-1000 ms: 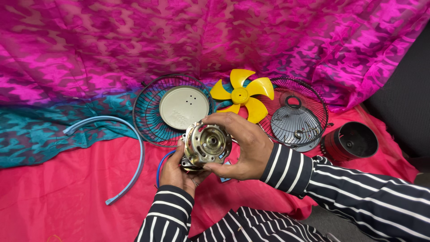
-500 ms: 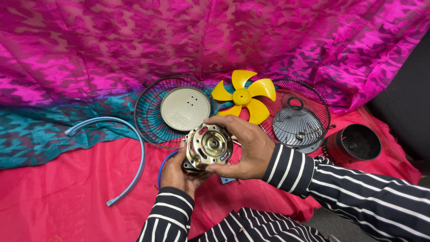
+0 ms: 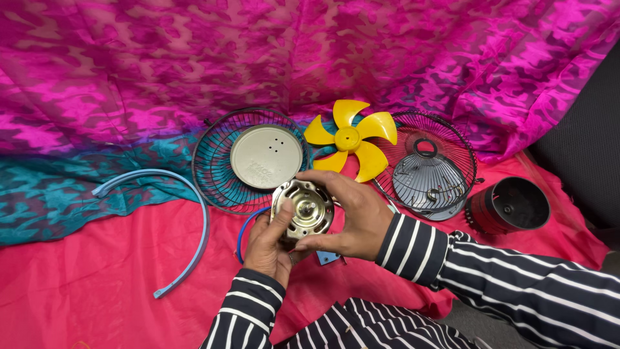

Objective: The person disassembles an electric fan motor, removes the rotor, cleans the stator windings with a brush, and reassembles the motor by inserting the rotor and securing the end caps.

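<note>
Grip: our left hand [image 3: 268,249] cups the motor [image 3: 302,211] from below, thumb on its rim; right hand [image 3: 358,220] closes fingers over its right side, face turned up, we judge for viewing | Place: motor held above cloth [image 3: 97,284], near edge | Around: grille [image 3: 223,161], yellow blade [image 3: 352,139] behind.

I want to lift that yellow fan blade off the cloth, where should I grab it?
Take the yellow fan blade by its round centre hub, coming from above. It lies flat with the hub raised and clear; the thin blades spread outward, one overlapping the front grille beside it.
</note>
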